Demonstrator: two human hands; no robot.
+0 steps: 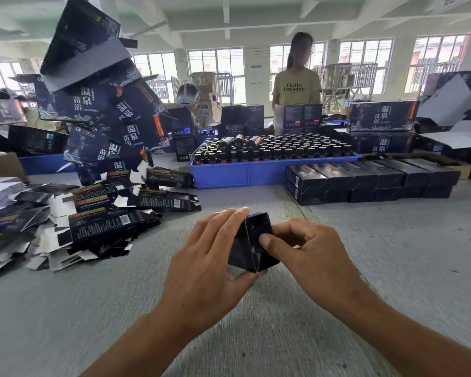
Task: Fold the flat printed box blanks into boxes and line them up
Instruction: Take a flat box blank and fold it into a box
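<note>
While both hands grip, box sits between.

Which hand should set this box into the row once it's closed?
Probably the right hand. The row lies on the table's right side, beyond it. The left hand grips the box too, but the blanks lie on its side.

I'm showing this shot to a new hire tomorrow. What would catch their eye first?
Probably the two hands at centre, the left hand and right hand gripping a dark box mid-fold. Then the blue tray of bottles behind, and the leaning stack of printed cartons at left.
</note>
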